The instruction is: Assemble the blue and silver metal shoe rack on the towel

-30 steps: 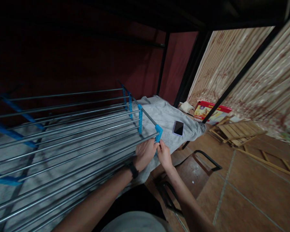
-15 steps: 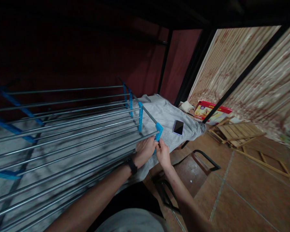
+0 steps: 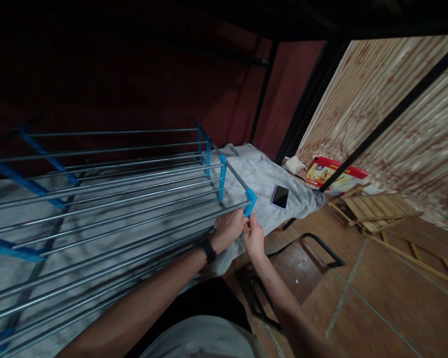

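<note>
At the near corner of a drying rack (image 3: 115,199), two hands meet.
Left hand (image 3: 229,227) curls round the rail's end; right hand (image 3: 253,237), touching it, pinches the blue corner piece (image 3: 251,200) just above, at 1 o'clock. The rack lies on a grey blanket (image 3: 261,174), stretching toward 9 o'clock; a phone (image 3: 280,197) rests on the blanket at 2 o'clock from the hands.

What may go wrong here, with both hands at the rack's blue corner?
1. The left hand and right hand crowd the blue corner piece of the drying rack; a slipping rod might pinch fingers.
2. The phone lies on the grey blanket close by; a shifting rack could knock it.
</note>
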Action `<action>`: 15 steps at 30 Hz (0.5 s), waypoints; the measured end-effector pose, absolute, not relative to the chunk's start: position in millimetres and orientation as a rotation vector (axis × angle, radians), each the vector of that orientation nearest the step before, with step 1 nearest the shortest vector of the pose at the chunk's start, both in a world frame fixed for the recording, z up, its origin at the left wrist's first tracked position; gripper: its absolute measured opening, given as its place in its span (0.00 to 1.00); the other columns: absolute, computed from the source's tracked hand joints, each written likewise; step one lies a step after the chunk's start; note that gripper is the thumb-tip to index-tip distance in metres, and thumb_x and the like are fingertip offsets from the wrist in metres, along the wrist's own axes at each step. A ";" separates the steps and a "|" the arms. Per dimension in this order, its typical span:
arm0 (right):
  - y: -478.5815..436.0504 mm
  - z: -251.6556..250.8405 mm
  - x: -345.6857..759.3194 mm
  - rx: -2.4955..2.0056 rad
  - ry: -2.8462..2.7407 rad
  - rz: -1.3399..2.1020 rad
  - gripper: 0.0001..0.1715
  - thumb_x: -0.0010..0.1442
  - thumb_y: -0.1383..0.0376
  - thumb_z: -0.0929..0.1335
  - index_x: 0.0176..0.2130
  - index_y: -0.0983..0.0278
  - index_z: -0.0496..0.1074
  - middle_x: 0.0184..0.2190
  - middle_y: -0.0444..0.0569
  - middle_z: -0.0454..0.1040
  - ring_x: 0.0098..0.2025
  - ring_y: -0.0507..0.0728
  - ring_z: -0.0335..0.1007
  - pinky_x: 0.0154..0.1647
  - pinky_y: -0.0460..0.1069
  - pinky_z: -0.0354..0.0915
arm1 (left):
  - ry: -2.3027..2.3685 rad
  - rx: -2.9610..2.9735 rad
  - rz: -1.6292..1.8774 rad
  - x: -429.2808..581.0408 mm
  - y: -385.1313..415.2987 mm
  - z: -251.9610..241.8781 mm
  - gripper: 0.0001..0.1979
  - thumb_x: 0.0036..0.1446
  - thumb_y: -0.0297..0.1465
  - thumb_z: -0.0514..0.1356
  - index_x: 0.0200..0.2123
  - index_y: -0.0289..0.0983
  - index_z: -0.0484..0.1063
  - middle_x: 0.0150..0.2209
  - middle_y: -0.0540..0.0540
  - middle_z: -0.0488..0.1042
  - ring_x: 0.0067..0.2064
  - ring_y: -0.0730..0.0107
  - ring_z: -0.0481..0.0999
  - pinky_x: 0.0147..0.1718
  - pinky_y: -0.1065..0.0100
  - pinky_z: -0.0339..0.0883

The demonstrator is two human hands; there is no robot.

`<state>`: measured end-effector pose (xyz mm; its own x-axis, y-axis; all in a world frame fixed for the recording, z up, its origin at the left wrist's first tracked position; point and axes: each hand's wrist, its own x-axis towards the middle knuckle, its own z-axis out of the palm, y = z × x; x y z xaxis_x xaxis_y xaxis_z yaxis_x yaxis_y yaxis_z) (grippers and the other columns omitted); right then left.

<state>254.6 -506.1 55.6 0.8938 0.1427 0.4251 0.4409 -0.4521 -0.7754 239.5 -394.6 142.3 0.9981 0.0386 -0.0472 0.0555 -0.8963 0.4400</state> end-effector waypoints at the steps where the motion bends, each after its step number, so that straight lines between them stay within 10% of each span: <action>1: -505.9 55.8 254.0 -2.034 -0.418 -0.366 0.18 0.62 0.66 0.58 0.49 0.62 0.68 0.35 0.50 0.75 0.33 0.60 0.70 0.37 0.53 0.65 | 0.056 2.684 -0.048 239.5 -394.5 141.9 0.13 0.64 0.38 0.52 0.47 0.41 0.71 0.43 0.44 0.78 0.48 0.62 0.76 0.44 0.67 0.66; 15: -539.5 31.8 240.4 -1.785 -0.260 -0.296 0.31 0.60 0.63 0.62 0.62 0.64 0.58 0.56 0.58 0.68 0.53 0.59 0.69 0.56 0.59 0.64 | -0.441 2.693 0.388 153.6 -361.7 142.4 0.22 0.64 0.30 0.54 0.60 0.39 0.61 0.61 0.41 0.65 0.64 0.59 0.61 0.64 0.58 0.56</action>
